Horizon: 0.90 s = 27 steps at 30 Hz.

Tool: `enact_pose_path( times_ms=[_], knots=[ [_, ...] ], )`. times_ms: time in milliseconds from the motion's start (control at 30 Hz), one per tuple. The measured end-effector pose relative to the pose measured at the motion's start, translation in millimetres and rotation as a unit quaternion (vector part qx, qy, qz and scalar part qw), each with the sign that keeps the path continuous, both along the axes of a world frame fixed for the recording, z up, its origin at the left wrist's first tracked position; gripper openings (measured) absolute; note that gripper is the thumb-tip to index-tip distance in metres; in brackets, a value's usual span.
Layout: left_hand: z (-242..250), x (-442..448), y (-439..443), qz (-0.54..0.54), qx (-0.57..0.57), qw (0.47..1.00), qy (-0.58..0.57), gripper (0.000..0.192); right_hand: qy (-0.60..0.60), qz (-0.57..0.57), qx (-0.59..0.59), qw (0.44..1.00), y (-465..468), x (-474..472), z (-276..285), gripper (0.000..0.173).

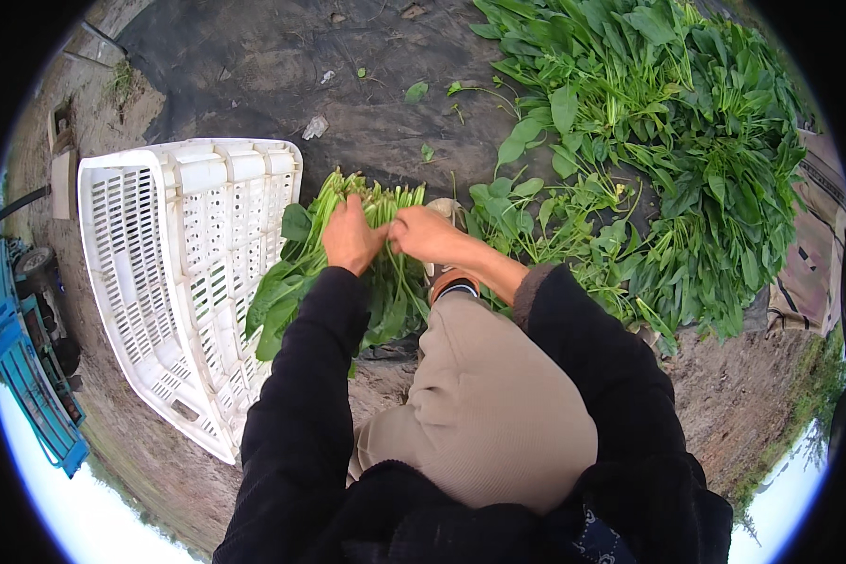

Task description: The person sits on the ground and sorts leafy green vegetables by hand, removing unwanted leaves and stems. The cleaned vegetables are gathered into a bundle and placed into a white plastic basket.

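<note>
A bunch of leafy greens (374, 204), which look like spinach, is between my hands, its pale cut stem ends at the far side and its broad leaves spreading towards me. My left hand (352, 236) lies over the stems and grips the bunch, thumb pointing right. From the right, my right hand (423, 231) comes in with curled fingers, and its fingertips meet my left thumb on top of the stems. Whether anything thin is pinched between those fingertips is hidden.
A white slatted plastic crate (190, 268) stands on its side at left. A large heap of greens (677, 141) covers the right, with loose leafy plants (557, 218) nearer me. Black ground sheet (254, 77) lies beneath. A blue vehicle (35, 352) stands far left.
</note>
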<state>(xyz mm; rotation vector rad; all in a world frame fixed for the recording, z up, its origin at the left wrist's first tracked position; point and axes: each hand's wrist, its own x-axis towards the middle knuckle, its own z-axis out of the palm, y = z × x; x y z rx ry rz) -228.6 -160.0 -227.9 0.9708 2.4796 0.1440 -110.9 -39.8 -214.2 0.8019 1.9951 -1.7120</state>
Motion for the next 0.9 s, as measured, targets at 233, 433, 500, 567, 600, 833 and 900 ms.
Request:
enact_pose_path(
  times_ms=[233,433,500,567,600,833,900],
  knots=[
    [7.4,11.0,-15.5,0.030,0.084,0.995,0.035,0.050,-0.038,-0.282,-0.015,0.959,-38.1,-6.3,-73.2,0.043],
    [16.6,-3.6,-31.1,0.045,0.056,0.992,0.099,0.038,-0.062,-0.166,0.103,0.979,-42.9,-3.8,-60.6,0.052],
    [16.7,-3.9,-34.9,0.022,0.044,0.989,0.141,0.039,-0.039,-0.181,0.047,0.982,-41.3,-5.0,-55.6,0.055],
    [14.9,-3.2,-35.9,0.028,0.019,0.989,0.142,0.042,-0.027,-0.233,-0.040,0.971,-42.1,-7.0,-52.6,0.059],
    [14.4,-4.0,-36.2,0.046,0.053,0.990,0.123,0.045,-0.029,-0.278,-0.099,0.955,-43.5,-7.7,-51.7,0.062],
    [12.7,-29.1,-37.2,0.117,-0.028,0.992,-0.030,0.072,-0.057,-0.302,-0.172,0.936,-45.9,-20.0,-58.5,0.072],
    [8.6,-34.8,-39.3,0.031,-0.068,0.997,0.002,0.078,-0.033,-0.309,-0.160,0.937,-48.6,-21.5,-57.3,0.070]
  ],
)
